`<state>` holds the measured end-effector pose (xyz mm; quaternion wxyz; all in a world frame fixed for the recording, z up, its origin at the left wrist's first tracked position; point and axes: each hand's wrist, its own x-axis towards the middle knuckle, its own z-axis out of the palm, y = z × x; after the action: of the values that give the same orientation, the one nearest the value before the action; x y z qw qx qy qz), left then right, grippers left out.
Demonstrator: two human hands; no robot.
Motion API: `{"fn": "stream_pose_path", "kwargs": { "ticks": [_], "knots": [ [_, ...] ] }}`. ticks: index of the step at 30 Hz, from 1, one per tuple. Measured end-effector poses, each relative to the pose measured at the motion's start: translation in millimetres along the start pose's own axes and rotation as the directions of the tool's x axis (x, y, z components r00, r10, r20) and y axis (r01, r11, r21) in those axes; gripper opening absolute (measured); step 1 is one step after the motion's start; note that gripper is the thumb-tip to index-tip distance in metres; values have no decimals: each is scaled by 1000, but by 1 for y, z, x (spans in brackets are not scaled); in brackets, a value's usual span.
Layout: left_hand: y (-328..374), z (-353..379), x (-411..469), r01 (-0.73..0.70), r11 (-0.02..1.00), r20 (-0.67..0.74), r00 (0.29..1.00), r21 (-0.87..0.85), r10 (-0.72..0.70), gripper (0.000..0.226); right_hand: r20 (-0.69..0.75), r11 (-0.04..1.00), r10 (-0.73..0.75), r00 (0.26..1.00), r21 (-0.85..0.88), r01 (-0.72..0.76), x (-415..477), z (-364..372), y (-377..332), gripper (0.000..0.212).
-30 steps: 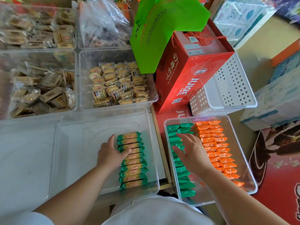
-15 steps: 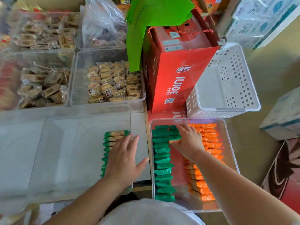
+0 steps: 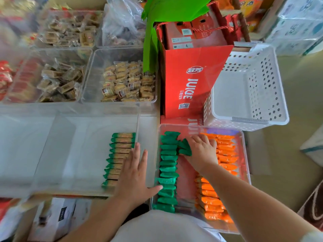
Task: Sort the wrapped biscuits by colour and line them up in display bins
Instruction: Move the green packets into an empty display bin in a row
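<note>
Right hand has its fingers curled round a few loose green-wrapped biscuits at the far end of the right-hand clear plastic bin. Left hand is flat, fingers spread. I'd lift them as one bunch, all facing the same way.

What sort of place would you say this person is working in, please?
Probably a small snack shop or its stockroom: clear bins of wrapped snacks side by side, green biscuits lined up for display, and a red juice carton.
</note>
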<state>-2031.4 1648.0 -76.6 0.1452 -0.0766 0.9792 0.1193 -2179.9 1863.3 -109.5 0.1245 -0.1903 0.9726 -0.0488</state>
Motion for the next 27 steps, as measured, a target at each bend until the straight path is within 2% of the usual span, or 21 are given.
{"fn": "stream_pose_path", "kwargs": {
  "ticks": [5,8,10,12,15,19,21,23,25,27],
  "knots": [
    [1,-3,0,16,1000,21,1000,-2,-16,119,-83,998,-8,996,66,14,-13,-5,13,57],
    [0,-3,0,15,1000,31,999,-17,-14,114,-176,981,38,984,196,-3,-25,-16,13,55],
    [-1,-5,0,11,1000,40,999,-29,-10,113,-200,917,64,978,399,21,-31,-25,11,57],
    [-2,-9,0,-2,999,50,999,-52,5,115,-202,801,101,974,597,41,-40,-38,7,59],
    [-5,-22,-1,-65,987,30,997,-145,70,117,-215,697,156,964,716,47,-55,-63,-10,59],
    [-15,-49,3,-196,934,-68,981,-297,185,118,-98,512,185,978,859,-11,-69,-87,-33,55],
    [-20,-67,7,-271,872,-114,963,-408,246,118,-19,399,103,994,917,-23,-73,-95,-49,54],
    [-26,-87,11,-333,802,-101,940,-496,327,114,58,308,26,998,949,-63,-76,-101,-71,57],
    [-35,-100,16,-373,733,-73,911,-569,407,100,99,280,-1,995,955,-94,-74,-99,-96,61],
    [-48,-104,19,-355,659,-38,895,-663,444,79,114,290,10,993,950,-112,-70,-95,-120,66]
  ]
}}
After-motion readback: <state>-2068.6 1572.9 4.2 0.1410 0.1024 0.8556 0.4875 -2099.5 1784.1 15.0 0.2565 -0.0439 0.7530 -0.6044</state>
